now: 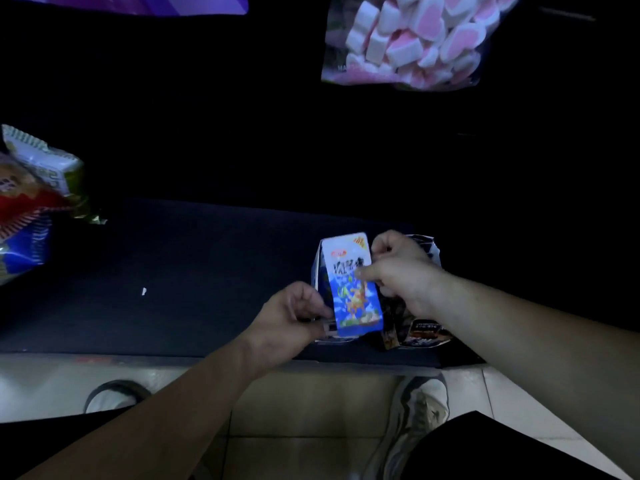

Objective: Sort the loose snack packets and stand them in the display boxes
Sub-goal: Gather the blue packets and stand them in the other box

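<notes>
Packet (353,289) near tabletop (173,271) front edge, pinched by left hand (294,313) low, right hand (398,271) at side, against box (320,268). Risks: pinch slips, packet flops flat; push nudges light box off edge.

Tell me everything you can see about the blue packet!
The blue packet is a flat, shiny wrapper, white at the top with dark lettering, blue below with an orange cartoon picture. It is held nearly upright near the front edge of the dark table. The right hand pinches its right edge and the left hand holds its lower left corner. A blue-and-white box sits behind it.
</notes>
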A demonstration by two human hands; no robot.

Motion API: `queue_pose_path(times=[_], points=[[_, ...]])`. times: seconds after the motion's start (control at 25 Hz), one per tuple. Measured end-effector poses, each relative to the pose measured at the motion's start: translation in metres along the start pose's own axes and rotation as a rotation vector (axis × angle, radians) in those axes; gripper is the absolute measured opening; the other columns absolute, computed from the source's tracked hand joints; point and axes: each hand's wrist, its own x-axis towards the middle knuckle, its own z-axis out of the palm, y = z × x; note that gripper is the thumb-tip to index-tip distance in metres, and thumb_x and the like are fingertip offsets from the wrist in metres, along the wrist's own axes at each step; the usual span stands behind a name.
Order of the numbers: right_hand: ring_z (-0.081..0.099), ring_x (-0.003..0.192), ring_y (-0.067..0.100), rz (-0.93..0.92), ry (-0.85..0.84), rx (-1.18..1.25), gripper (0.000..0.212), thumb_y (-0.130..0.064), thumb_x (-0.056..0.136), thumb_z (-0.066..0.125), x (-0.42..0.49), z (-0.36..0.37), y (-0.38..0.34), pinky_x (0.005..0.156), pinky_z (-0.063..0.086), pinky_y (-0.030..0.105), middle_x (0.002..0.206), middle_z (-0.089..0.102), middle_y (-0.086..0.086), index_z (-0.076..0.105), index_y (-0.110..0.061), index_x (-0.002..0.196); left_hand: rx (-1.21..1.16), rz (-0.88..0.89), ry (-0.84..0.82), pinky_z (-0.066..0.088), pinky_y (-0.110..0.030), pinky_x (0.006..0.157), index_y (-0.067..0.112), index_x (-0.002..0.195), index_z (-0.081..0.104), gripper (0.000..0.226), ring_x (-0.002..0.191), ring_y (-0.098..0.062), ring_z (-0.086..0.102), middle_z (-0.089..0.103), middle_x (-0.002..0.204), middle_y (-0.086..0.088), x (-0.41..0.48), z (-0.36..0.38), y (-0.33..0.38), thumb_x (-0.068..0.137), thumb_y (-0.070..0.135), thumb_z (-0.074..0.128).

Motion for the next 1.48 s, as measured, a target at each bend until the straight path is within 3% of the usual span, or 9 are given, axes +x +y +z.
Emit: queue_pose_path(times=[0.32, 0.48, 0.64, 0.84, 1.0, 1.12, 1.28, 1.4, 1.48], points=[[0.073, 0.089, 0.019, -0.228, 0.013, 0.09, 0.04, 0.011, 0.085, 0.072, -0.002, -0.002, -0.022, 0.064, 0.065, 0.035, 0.101, 0.072, 0.004, 0.053, -0.017, 0.107, 0.01, -0.055, 0.051, 0.055, -0.034, 0.092, 0.012, 0.086, 0.055, 0.024, 0.099, -0.017, 0.073, 0.079, 0.095, 0.001, -0.004, 0.002, 0.007, 0.085, -0.011, 0.064], [0.067, 0.083, 0.017, -0.213, -0.057, -0.212, 0.028, 0.003, 0.086, 0.072, 0.004, 0.008, 0.01, 0.067, 0.059, 0.029, 0.083, 0.068, -0.002, 0.065, -0.024, 0.083, 0.02, -0.072, 0.04, 0.054, -0.03, 0.09, 0.012, 0.086, 0.058, 0.02, 0.099, -0.014, 0.073, 0.079, 0.096, 0.003, -0.005, 0.0, 0.012, 0.087, -0.007, 0.065], [0.069, 0.078, 0.019, -0.064, -0.124, -0.315, 0.024, -0.008, 0.091, 0.072, 0.004, 0.007, 0.023, 0.056, 0.055, 0.03, 0.095, 0.068, 0.002, 0.065, -0.028, 0.102, 0.017, -0.086, 0.062, 0.054, -0.023, 0.081, 0.009, 0.089, 0.061, 0.014, 0.097, -0.014, 0.073, 0.078, 0.097, 0.001, -0.002, -0.001, 0.011, 0.087, -0.004, 0.067], [0.067, 0.069, 0.01, -0.185, -0.225, -0.439, 0.013, -0.02, 0.1, 0.064, 0.004, 0.009, 0.024, 0.057, 0.049, 0.022, 0.097, 0.071, -0.002, 0.07, -0.03, 0.095, 0.026, -0.062, 0.161, 0.057, -0.054, 0.084, 0.027, 0.1, 0.06, 0.031, 0.087, -0.038, 0.07, 0.074, 0.096, -0.011, -0.001, 0.003, 0.016, 0.085, 0.002, 0.069], [0.069, 0.083, 0.012, -0.159, -0.354, -0.624, 0.016, -0.022, 0.095, 0.071, 0.003, 0.014, 0.031, 0.073, 0.056, 0.027, 0.093, 0.073, -0.005, 0.073, -0.032, 0.082, 0.168, -0.005, 0.061, 0.058, -0.035, 0.091, 0.044, 0.127, 0.057, 0.057, 0.094, -0.013, 0.069, 0.07, 0.108, 0.019, 0.003, 0.006, 0.016, 0.087, 0.003, 0.065], [0.069, 0.069, 0.015, -0.122, -0.255, -0.522, 0.021, -0.009, 0.093, 0.064, 0.011, 0.004, 0.022, 0.054, 0.052, 0.024, 0.089, 0.073, 0.0, 0.073, -0.027, 0.086, 0.07, -0.096, 0.07, 0.052, -0.03, 0.1, 0.034, 0.111, 0.066, 0.042, 0.108, -0.014, 0.067, 0.076, 0.102, 0.008, 0.001, 0.007, 0.014, 0.093, -0.002, 0.055], [0.053, 0.056, 0.013, -0.285, -0.096, -0.634, 0.028, -0.013, 0.098, 0.058, 0.025, -0.003, 0.022, 0.055, 0.047, 0.028, 0.071, 0.057, -0.007, 0.067, -0.029, 0.119, -0.017, -0.143, 0.058, 0.048, -0.023, 0.098, 0.023, 0.116, 0.065, 0.038, 0.108, -0.012, 0.066, 0.077, 0.102, 0.002, -0.003, 0.003, 0.022, 0.095, -0.004, 0.048], [0.055, 0.066, 0.01, -0.284, -0.181, -0.894, 0.036, -0.033, 0.1, 0.06, 0.029, 0.011, 0.02, 0.062, 0.045, 0.026, 0.097, 0.063, -0.009, 0.058, -0.036, 0.136, -0.063, -0.161, 0.055, 0.048, -0.024, 0.1, 0.019, 0.124, 0.063, 0.042, 0.109, -0.012, 0.067, 0.078, 0.104, 0.0, -0.002, 0.001, 0.02, 0.093, -0.005, 0.048], [0.056, 0.071, 0.011, -0.295, -0.137, -0.943, 0.022, -0.039, 0.099, 0.062, 0.035, 0.019, 0.016, 0.062, 0.045, 0.027, 0.107, 0.064, -0.007, 0.064, -0.035, 0.12, -0.087, -0.164, 0.05, 0.047, -0.024, 0.099, 0.021, 0.128, 0.061, 0.045, 0.109, -0.01, 0.067, 0.078, 0.104, 0.002, -0.002, -0.002, 0.017, 0.093, -0.004, 0.048]])
